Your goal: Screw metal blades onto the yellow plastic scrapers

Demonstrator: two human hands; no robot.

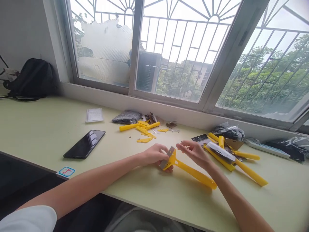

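A yellow scraper with a grey metal blade at its head lies slanted above the table, its long handle pointing to the lower right. My left hand grips the blade end, thumb on top and fingers beneath. Just right of the scraper head is my right hand, thumb and index finger pinched together; whatever is between them is too small to make out. The right wrist passes over the area beside the handle.
A black phone lies left on the table. Yellow scraper parts and a bagged black item sit near the window. More yellow scrapers are piled at right. A backpack stands far left.
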